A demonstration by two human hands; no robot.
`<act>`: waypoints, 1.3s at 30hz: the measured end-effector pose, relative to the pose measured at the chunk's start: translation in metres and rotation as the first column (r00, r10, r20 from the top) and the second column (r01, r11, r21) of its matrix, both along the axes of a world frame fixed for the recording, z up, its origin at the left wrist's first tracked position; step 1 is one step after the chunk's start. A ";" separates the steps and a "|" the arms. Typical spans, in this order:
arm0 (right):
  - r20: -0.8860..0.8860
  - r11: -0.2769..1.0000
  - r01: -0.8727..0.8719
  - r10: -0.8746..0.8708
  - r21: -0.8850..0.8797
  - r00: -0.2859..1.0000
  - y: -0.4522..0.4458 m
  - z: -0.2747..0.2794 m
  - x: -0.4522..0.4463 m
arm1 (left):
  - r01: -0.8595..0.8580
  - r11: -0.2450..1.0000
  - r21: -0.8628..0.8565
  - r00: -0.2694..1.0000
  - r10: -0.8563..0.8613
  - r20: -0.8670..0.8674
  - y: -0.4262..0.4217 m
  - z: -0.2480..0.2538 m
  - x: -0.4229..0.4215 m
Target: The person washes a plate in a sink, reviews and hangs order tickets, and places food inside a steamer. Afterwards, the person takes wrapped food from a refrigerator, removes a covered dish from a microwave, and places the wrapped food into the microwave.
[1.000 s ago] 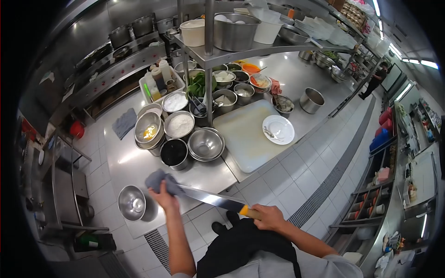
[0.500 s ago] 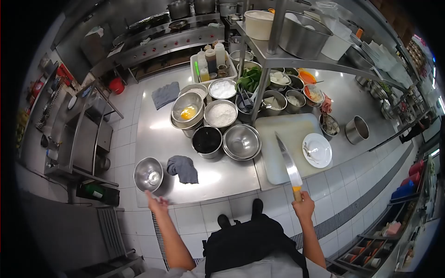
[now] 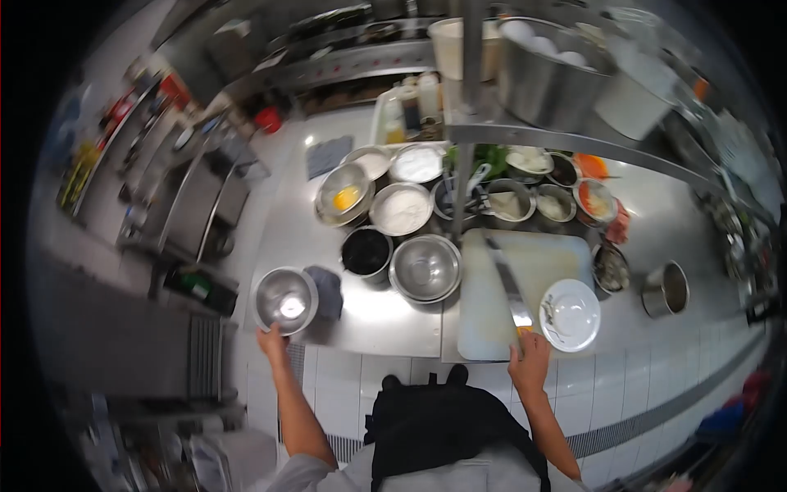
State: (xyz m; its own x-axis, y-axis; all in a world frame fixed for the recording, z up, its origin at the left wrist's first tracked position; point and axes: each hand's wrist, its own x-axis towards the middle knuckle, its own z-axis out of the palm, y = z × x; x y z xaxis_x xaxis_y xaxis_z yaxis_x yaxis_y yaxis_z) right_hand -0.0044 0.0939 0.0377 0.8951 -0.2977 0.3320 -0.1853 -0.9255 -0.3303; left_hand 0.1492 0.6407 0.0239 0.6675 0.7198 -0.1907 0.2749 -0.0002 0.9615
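My left hand (image 3: 272, 343) is closed on the near rim of a steel mixing bowl (image 3: 284, 298) at the table's left front corner. The bowl overlaps a dark grey cloth (image 3: 326, 293). My right hand (image 3: 531, 359) grips the handle of a large kitchen knife (image 3: 510, 287), whose blade points away from me over the white cutting board (image 3: 484, 316). The motion blur hides whether the blade rests flat on the board. Right of the knife, a white plate (image 3: 571, 318) with small dark bits lies partly on the board.
Stacked steel bowls (image 3: 425, 269) and a pot of black contents (image 3: 366, 251) stand mid-table. Behind them are bowls of white powder (image 3: 402, 210) and a bowl with egg yolk (image 3: 346, 197). A steel shelf (image 3: 574, 148) overhangs the board's far side. A steel pot (image 3: 665, 289) stands at right.
My left hand has taken hold of the bowl's rim, and the bowl now overlaps the cloth. My right hand has brought the knife farther over the board. The view has shifted.
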 end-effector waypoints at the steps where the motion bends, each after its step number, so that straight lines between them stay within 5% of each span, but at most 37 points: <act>1: -0.068 0.962 -0.068 0.089 0.266 0.994 0.011 0.008 0.008 | 0.049 0.999 0.013 0.999 -0.049 -0.002 -0.012 -0.001 -0.016; 3: -0.042 0.759 -0.175 0.257 0.628 0.965 0.033 0.003 0.025 | 0.149 0.988 -0.024 0.986 -0.151 -0.073 -0.049 0.011 -0.040; 6: -0.241 0.405 0.063 0.405 0.912 0.882 0.060 -0.016 0.079 | 0.228 0.968 -0.099 0.965 -0.238 -0.105 -0.110 0.023 -0.060; 8: -0.321 0.186 0.266 0.421 0.946 0.848 0.079 -0.007 0.124 | 0.294 0.946 -0.135 0.941 -0.311 -0.130 -0.130 0.012 -0.065; 12: -0.363 0.080 0.355 0.241 0.932 0.900 0.094 -0.023 0.185 | 0.355 0.909 -0.220 0.907 -0.392 -0.156 -0.164 -0.006 -0.072; 18: -0.350 0.239 0.321 0.087 0.916 0.933 0.082 -0.027 0.192 | 0.406 0.848 -0.340 0.865 -0.476 -0.156 -0.182 -0.016 -0.070; 21: -0.340 0.395 0.315 -0.007 0.863 0.940 0.079 -0.027 0.184 | 0.457 0.799 -0.391 0.822 -0.548 -0.158 -0.185 0.004 -0.068; 23: -0.150 0.615 0.151 -0.053 0.774 0.987 0.077 -0.038 0.180 | 0.481 0.788 -0.384 0.794 -0.577 -0.189 -0.178 -0.002 -0.063; 24: -0.156 0.616 0.184 -0.100 0.766 0.983 0.073 -0.026 0.174 | 0.514 0.760 -0.397 0.766 -0.615 -0.187 -0.176 -0.004 -0.059; 26: -0.143 0.342 0.147 -0.039 0.928 0.989 0.073 0.024 0.161 | 0.520 0.764 -0.382 0.765 -0.616 -0.189 -0.171 -0.001 -0.052; 30: -0.183 0.331 0.141 0.099 0.933 0.978 0.075 0.058 0.146 | 0.506 0.700 -0.504 0.785 -0.616 -0.069 -0.180 -0.007 -0.021; 34: -0.233 0.474 0.132 0.162 0.871 0.959 0.097 0.050 0.139 | 0.529 0.535 -0.658 0.735 -0.677 0.040 -0.200 -0.018 0.007; 36: -0.261 0.441 0.201 0.078 0.875 0.962 0.109 0.049 0.132 | 0.566 0.467 -0.679 0.689 -0.721 0.078 -0.202 -0.031 0.015; 38: -0.057 0.725 0.103 -0.087 0.681 0.995 0.110 0.036 0.124 | 0.537 0.482 -0.692 0.731 -0.676 0.096 -0.207 -0.038 0.017; 39: -0.073 0.698 0.145 -0.132 0.701 0.989 0.104 0.044 0.117 | 0.538 0.453 -0.711 0.723 -0.682 0.112 -0.208 -0.042 0.018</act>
State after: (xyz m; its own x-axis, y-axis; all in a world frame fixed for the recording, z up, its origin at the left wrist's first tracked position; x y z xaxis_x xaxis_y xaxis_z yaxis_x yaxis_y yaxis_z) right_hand 0.1122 0.1976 0.0818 0.8279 -0.5596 -0.0388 -0.3041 -0.3897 -0.8693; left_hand 0.1671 0.4328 -0.0182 0.7867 -0.2388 -0.5692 0.6159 0.3644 0.6984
